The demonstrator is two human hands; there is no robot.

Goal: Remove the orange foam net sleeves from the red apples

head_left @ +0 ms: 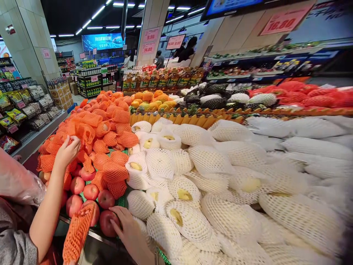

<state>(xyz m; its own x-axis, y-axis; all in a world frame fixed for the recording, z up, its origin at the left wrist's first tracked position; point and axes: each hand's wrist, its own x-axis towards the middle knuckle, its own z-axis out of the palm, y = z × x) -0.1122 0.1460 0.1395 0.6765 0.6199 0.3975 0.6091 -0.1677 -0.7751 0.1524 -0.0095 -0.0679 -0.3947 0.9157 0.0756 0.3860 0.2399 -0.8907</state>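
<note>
My left hand [66, 151] reaches up into a heap of orange foam nets [91, 129] and pinches one of them between its fingers. Below the heap lie bare red apples [91, 191] on a green mat. My right hand [128, 228] is at the front edge of the display, fingers curled around a red apple [108, 223] in the front row. A loose orange net [77, 232] hangs over the counter edge beside my left forearm. A clear plastic bag [19, 182] bulges at my left side.
White-netted pears [184, 191] fill the display to the right of the apples. Oranges [154, 99], dark netted fruit and red-netted fruit lie farther back. Snack racks [24, 106] line the aisle on the left. Oil bottles and people stand far behind.
</note>
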